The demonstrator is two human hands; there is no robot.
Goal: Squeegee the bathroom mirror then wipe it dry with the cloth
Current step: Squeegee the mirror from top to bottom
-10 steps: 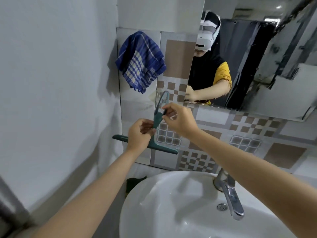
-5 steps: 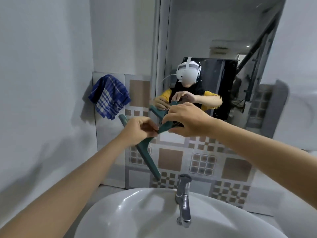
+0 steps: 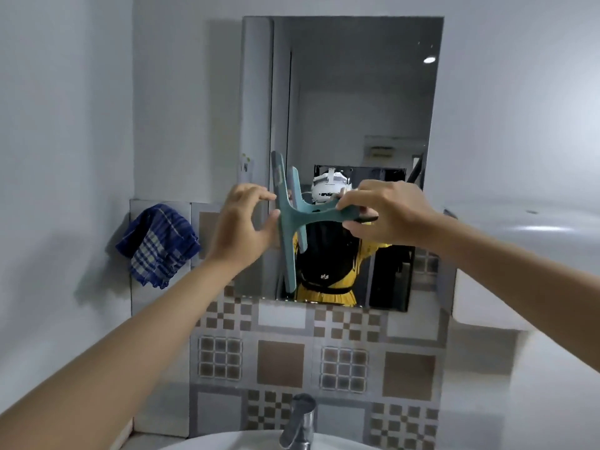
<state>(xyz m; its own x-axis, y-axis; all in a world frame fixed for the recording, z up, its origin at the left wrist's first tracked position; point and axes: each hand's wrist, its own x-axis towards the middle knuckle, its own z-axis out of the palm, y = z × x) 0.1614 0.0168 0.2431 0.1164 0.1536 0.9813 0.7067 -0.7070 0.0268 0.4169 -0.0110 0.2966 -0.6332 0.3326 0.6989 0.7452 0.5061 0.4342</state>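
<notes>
A teal squeegee (image 3: 287, 222) is up in front of the lower left part of the wall mirror (image 3: 357, 102), its blade standing upright and its handle pointing right. My right hand (image 3: 386, 216) grips the handle. My left hand (image 3: 242, 225) is beside the blade, with forefinger tip and thumb touching its left edge and the other fingers loosely spread. I cannot tell whether the blade touches the glass. A blue checked cloth (image 3: 157, 243) hangs on the tiled wall left of the mirror, apart from both hands.
A chrome tap (image 3: 298, 420) and the rim of a white basin (image 3: 227, 441) are below, at the bottom edge. Patterned brown and grey tiles (image 3: 324, 358) cover the wall under the mirror. A white ledge (image 3: 519, 254) juts out on the right.
The squeegee has gone up from near the tiles to the mirror, its blade turned upright. My left hand has loosened from a pinch to a light touch. The view has tilted upward.
</notes>
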